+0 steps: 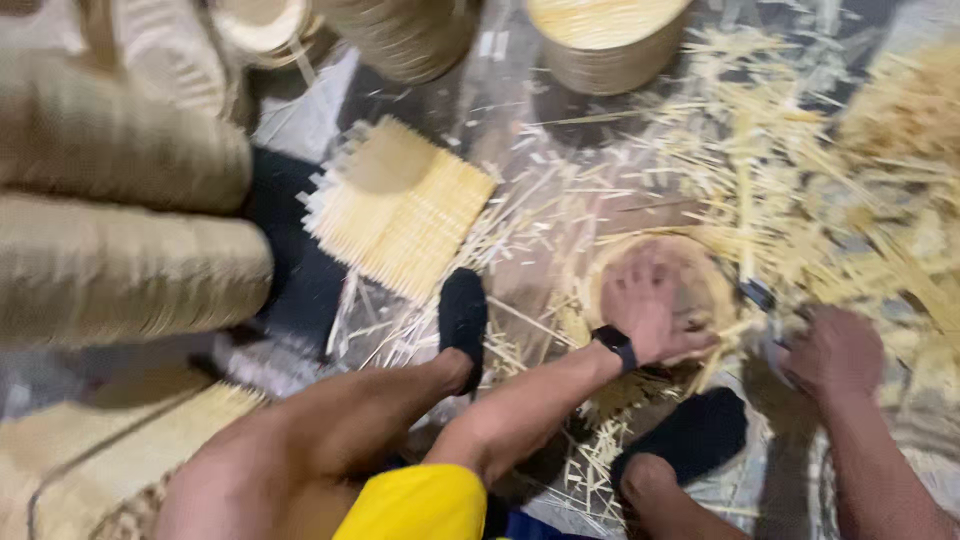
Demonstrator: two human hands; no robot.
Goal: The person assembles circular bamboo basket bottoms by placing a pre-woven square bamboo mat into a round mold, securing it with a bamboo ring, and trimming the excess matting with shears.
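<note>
- Left hand [645, 310] pressed flat, fingers spread, on the round woven basket [655, 290] lying on the floor [560, 130] between both black-socked feet; palm down, no closed grip.
- Right hand [835, 355] just right of basket rim, curled around a dark-handled tool [760, 297] (blurred, can't tell blade type or how tight the grip).
- Risk: tool edge close to left fingers; slip on loose strips likely to nick them.
- Risk: splinters from scattered bamboo strips [780, 160] underfoot.
- Room: crowded. Woven mat [400, 205] upper left, stacked baskets [120, 210] far left, strip pile right; open floor only above basket.
</note>
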